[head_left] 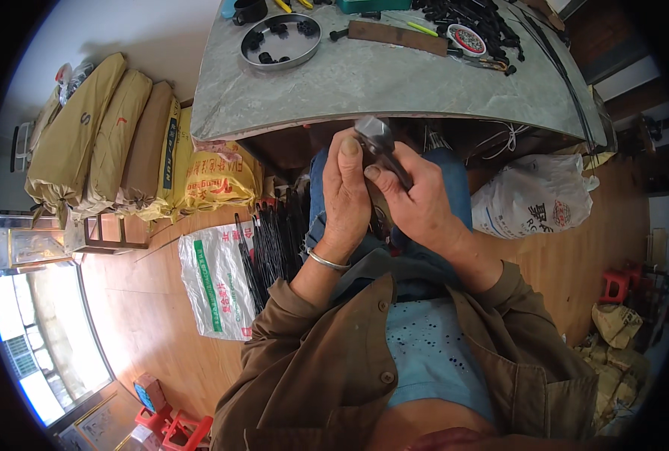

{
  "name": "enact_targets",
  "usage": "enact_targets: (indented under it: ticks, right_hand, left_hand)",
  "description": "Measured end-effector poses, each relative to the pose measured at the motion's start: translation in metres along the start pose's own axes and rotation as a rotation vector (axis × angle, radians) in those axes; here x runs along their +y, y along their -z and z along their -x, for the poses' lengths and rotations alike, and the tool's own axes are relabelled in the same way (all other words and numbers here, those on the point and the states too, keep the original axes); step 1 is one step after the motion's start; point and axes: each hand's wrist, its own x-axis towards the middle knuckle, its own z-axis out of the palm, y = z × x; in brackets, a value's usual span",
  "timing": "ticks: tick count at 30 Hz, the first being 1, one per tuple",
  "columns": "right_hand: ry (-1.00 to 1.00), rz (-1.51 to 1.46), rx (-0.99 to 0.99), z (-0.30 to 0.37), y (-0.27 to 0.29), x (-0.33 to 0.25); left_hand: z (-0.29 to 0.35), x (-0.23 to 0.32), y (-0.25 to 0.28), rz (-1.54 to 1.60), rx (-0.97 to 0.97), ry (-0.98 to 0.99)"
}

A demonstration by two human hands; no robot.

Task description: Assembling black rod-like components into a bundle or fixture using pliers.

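In front of my lap, both hands are closed around a dark piece with a blocky grey head and black stem (376, 135). My left hand (346, 192) has its thumb upright against the head, and its other fingers are mostly hidden. My right hand (431, 197) wraps the stem from the other side, thumb pressed near the head. The lower end of the piece disappears between the palms. Just beyond the hands runs the front edge of a grey stone-topped table (304, 98).
On the table are a round metal tray (280, 60) with black parts, a brown flat bar (397, 37), a small round tub (466, 39) and a black heap (473, 16). Full sacks (79, 135) line the left, black rods (280, 244) stand beside my leg, a white bag (537, 197) sits right.
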Motion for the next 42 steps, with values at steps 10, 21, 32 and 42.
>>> enact_targets:
  ticks: [10,21,32,42]
  right_hand:
    - [-0.679,-0.459,-0.485,-0.018,0.063,-0.038]
    - [-0.942,-0.397,-0.652,0.010,0.090,-0.036]
    - [-0.997,-0.448,-0.677,0.013,0.098,-0.036]
    - [-0.925,-0.431,-0.665,0.017,0.099,-0.028]
  left_hand:
    - [-0.011,0.017,0.001,0.180,0.097,0.364]
    - [-0.005,0.023,-0.026,0.158,0.025,0.427]
    - [-0.004,0.024,-0.036,0.188,0.042,0.404]
    - [-0.009,0.017,-0.032,0.144,0.017,0.393]
